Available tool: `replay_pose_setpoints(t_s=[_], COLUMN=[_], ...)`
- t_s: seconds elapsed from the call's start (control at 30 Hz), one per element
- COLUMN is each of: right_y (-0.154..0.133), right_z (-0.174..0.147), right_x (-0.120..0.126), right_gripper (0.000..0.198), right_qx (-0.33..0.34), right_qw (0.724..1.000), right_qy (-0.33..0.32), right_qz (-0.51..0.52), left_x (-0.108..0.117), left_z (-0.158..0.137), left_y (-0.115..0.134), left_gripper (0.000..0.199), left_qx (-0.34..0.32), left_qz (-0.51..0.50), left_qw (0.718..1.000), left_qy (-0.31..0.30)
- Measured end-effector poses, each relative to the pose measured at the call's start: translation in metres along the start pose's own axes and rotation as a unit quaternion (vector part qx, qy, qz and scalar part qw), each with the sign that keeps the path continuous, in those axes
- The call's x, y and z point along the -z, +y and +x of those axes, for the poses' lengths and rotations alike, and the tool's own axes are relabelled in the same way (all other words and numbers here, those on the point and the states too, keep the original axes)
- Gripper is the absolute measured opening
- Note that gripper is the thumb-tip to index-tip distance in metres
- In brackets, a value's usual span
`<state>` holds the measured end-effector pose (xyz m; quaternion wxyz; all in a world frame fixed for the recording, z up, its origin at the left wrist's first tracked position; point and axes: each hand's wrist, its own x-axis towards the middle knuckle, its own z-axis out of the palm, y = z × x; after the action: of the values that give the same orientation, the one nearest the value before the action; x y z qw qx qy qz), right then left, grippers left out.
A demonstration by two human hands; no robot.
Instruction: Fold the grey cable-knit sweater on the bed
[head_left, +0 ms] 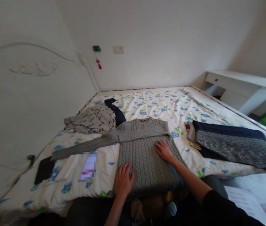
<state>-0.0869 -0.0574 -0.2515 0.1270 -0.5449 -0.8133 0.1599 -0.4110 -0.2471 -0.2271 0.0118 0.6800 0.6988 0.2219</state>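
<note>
A grey cable-knit sweater (144, 157) lies spread on the bed, its collar away from me and its hem at the near edge. One sleeve is folded across the chest; the other stretches out to the left. My left hand (124, 179) rests flat on the lower left side of the body, fingers apart. On the right half, below the folded sleeve, my right hand (164, 151) lies with fingers extended on the knit. Neither hand grips the fabric.
Left of the sweater are a crumpled grey patterned garment (92, 117), a black flat item (44, 169) and a pixelated item (88, 166). Folded dark and grey knitwear (231, 141) lies right. A white desk (238, 81) stands beyond the floral-sheeted bed (156, 105), near papers (246, 201).
</note>
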Motion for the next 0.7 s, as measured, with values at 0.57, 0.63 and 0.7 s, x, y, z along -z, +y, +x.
replay_pose_setpoints(t_s=[0.57,0.63,0.7], right_y=[0.082,0.095,0.109], right_z=[0.061,0.059,0.053], right_x=[0.029,0.027,0.024], right_gripper=[0.057,0.053,0.051], right_qx=[-0.205,-0.230,-0.242], right_qw=[0.975,0.969,0.964], right_qy=[0.081,0.092,0.108], right_qz=[-0.010,0.000,0.008], left_x=[-0.005,-0.004,-0.004], left_z=[0.004,0.004,0.004], left_y=[-0.004,-0.003,-0.002], left_gripper=[0.043,0.043,0.044], left_qx=[-0.011,-0.011,-0.009], left_qz=[0.015,0.012,0.013], left_qw=[1.000,1.000,1.000], left_qy=[0.007,0.006,0.004])
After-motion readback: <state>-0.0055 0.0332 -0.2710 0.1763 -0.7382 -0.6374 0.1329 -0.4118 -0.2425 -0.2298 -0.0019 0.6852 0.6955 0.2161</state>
